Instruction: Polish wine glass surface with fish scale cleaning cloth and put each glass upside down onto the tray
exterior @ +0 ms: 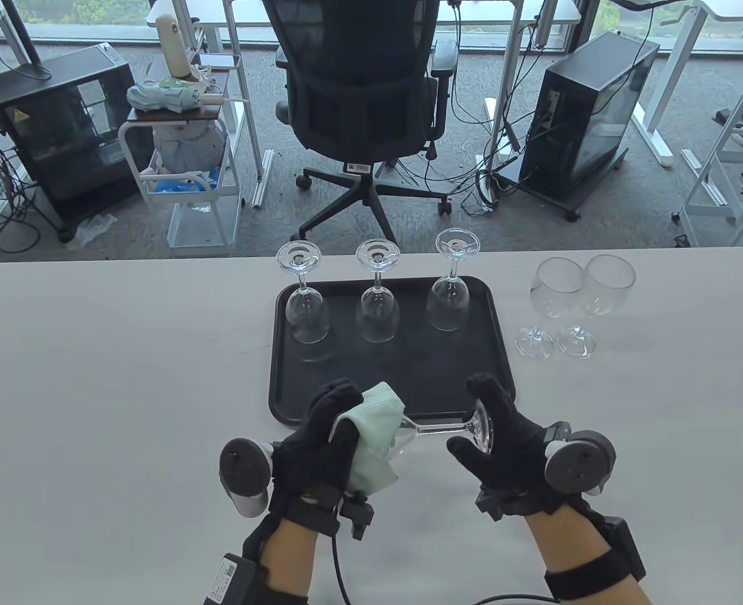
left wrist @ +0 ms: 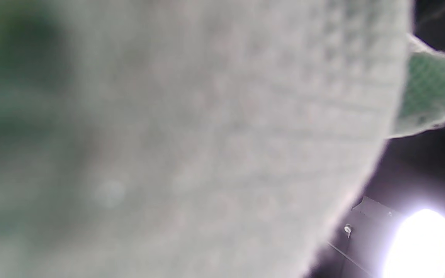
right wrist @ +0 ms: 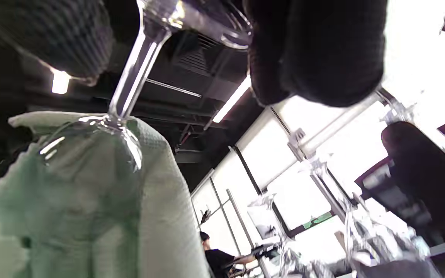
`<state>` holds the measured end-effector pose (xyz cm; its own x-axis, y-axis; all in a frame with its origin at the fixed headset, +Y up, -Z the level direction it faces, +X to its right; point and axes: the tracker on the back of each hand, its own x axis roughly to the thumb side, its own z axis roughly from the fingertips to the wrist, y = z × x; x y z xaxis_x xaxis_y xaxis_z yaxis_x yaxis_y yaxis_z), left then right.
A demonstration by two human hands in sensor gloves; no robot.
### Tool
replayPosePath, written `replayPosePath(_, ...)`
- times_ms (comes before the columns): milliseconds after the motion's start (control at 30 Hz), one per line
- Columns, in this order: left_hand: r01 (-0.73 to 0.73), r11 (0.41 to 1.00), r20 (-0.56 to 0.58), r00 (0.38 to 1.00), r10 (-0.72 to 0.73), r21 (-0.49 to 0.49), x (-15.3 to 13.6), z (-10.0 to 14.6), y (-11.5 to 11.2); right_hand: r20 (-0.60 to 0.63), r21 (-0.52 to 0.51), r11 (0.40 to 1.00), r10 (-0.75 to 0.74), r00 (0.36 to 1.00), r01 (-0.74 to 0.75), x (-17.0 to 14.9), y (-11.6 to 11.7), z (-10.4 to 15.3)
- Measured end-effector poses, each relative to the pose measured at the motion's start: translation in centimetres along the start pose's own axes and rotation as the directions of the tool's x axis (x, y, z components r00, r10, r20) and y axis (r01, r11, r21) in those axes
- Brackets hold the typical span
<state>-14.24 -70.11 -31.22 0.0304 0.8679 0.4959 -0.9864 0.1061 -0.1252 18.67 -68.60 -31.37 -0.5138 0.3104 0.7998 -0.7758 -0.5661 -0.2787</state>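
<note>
A wine glass (exterior: 437, 430) lies on its side in the air over the near edge of the black tray (exterior: 396, 372). My left hand (exterior: 330, 428) grips its bowl through the pale green cloth (exterior: 371, 435), which wraps the bowl. My right hand (exterior: 491, 428) holds the glass's foot (exterior: 481, 427) between thumb and fingers. In the right wrist view the stem (right wrist: 133, 65) runs down into the cloth-covered bowl (right wrist: 91, 173). The cloth (left wrist: 207, 139) fills the left wrist view. Three glasses (exterior: 308, 309) (exterior: 377, 302) (exterior: 451, 296) stand upside down along the tray's far side.
Two upright wine glasses (exterior: 551, 302) (exterior: 595, 302) stand on the white table (exterior: 94, 391) right of the tray. An office chair (exterior: 362, 101) and computer cases are on the floor beyond the table's far edge.
</note>
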Motion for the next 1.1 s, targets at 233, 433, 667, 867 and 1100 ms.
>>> replayPosePath(233, 0.117, 0.993, 0.105, 0.987, -0.119, 0.017, 1.0, 0.1, -0.4, -0.426, -0.024, 0.904, -0.395, 0.814, 0.426, -1.6, 1.0, 0.3)
replayPosePath(433, 0.049, 0.999, 0.04, 0.998, -0.05, 0.01, 0.5, 0.0, 0.2, -0.086, 0.041, 0.994, -0.097, 0.992, 0.101, -0.3, 0.5, -0.1)
replayPosePath(667, 0.058, 0.998, 0.065, 0.996, -0.058, 0.006, 0.5, 0.2, -0.3, -0.284, -0.029, 0.955, -0.291, 0.914, 0.296, -1.1, 0.8, 0.2)
replayPosePath(867, 0.09, 0.996, 0.061, 0.994, -0.091, 0.024, 0.4, 0.2, 0.0, -0.277, 0.041, 0.97, -0.22, 0.935, 0.24, -0.6, 0.7, -0.1)
replayPosePath(1100, -0.002, 1.0, -0.005, 1.0, 0.002, -0.001, -0.1, 0.2, -0.2, -0.099, -0.013, 0.997, -0.08, 0.992, 0.079, 0.1, 0.2, 0.0)
